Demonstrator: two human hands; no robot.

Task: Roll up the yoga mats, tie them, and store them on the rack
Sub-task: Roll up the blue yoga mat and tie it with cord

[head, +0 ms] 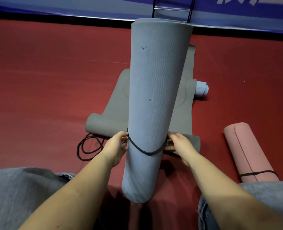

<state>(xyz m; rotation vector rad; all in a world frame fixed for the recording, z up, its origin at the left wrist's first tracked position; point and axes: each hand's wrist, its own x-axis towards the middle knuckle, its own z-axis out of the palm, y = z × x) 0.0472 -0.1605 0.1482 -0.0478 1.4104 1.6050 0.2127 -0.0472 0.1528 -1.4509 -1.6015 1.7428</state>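
Note:
A rolled blue-grey yoga mat (pixel 154 97) stands on end between my knees, leaning away from me. A black cord (pixel 145 151) loops round its lower part. My left hand (pixel 116 146) pinches the cord at the roll's left side. My right hand (pixel 179 144) pinches it at the right side. Behind the roll a grey mat (pixel 110 117) lies partly unrolled on the red floor. A rolled pink mat (pixel 248 151) lies to the right, tied with a dark cord (pixel 258 173).
A loose black cord (pixel 87 146) lies coiled on the floor by the grey mat. A small light-blue roll (pixel 202 90) lies behind the grey mat. A black metal rack (pixel 172 10) stands at the far wall with blue banner.

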